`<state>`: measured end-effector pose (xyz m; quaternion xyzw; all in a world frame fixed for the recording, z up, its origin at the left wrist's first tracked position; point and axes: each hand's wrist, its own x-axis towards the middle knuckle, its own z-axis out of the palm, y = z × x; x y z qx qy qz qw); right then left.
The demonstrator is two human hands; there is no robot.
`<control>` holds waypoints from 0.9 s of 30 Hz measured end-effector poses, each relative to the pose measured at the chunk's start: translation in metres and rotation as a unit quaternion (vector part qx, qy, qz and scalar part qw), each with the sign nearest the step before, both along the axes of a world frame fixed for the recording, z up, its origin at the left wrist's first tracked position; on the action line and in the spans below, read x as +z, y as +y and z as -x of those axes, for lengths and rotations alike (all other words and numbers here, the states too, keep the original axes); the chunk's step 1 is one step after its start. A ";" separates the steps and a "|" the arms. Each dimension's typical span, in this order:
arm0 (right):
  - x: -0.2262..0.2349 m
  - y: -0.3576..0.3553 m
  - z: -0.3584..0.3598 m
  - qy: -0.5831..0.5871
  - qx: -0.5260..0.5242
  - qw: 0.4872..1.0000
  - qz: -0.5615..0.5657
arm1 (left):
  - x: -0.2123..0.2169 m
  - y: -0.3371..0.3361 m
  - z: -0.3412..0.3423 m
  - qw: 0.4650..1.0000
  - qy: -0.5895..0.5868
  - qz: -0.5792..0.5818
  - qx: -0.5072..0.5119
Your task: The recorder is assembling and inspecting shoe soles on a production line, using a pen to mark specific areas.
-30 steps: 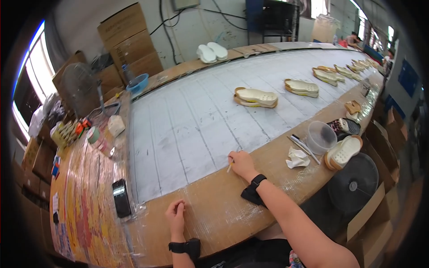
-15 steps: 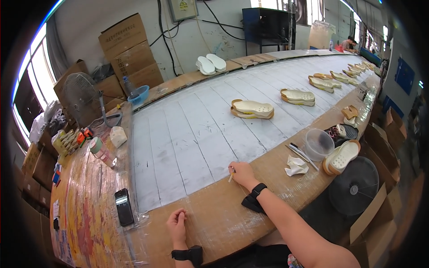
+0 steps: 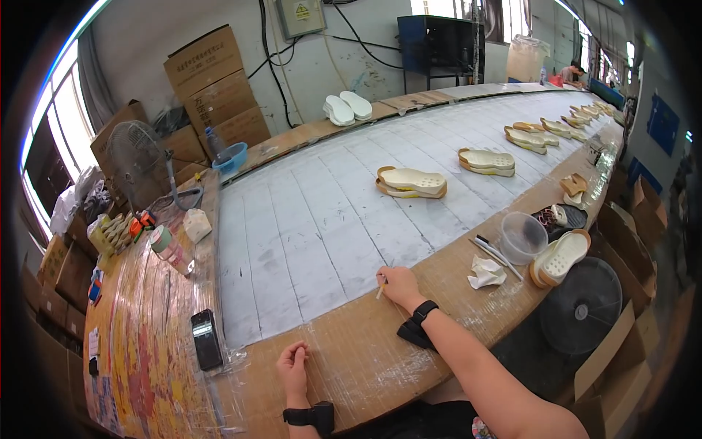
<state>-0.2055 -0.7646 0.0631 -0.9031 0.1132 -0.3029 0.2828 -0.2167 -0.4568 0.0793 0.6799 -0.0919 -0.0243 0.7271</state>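
Observation:
My right hand rests at the border between the white lined belt and the brown tabletop edge. Its fingers pinch a thin stick with a pale yellowish end, whose exact kind I cannot make out. My left hand lies on the brown edge, fingers loosely curled in, with nothing visible in them. Beyond the right hand, a pair of cream-and-tan shoe soles lies stacked on the belt. Another pair of soles sits farther along, with several more trailing into the distance.
A phone and a bottle stand left, near a fan. White soles rest on the far ledge. Right of my hand are crumpled paper, pens, a clear tub and a perforated sole. Someone sits far off.
The nearest soles on the belt have shifted very slightly toward me. The view has tilted a little; both my hands keep nearly the same pose.

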 end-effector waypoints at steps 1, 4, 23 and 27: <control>-0.001 -0.001 0.000 0.003 0.001 1.000 -0.001 | -0.001 0.000 0.000 1.000 -0.001 -0.001 -0.001; 0.001 -0.001 0.001 0.006 0.010 1.000 -0.002 | -0.001 0.000 0.001 1.000 -0.009 0.000 -0.001; -0.002 -0.007 0.004 -0.030 0.027 0.999 0.005 | 0.001 -0.006 0.007 1.000 -0.007 -0.009 0.021; 0.002 -0.011 0.007 0.005 0.008 1.000 0.014 | 0.001 -0.008 0.009 1.000 -0.010 -0.016 0.007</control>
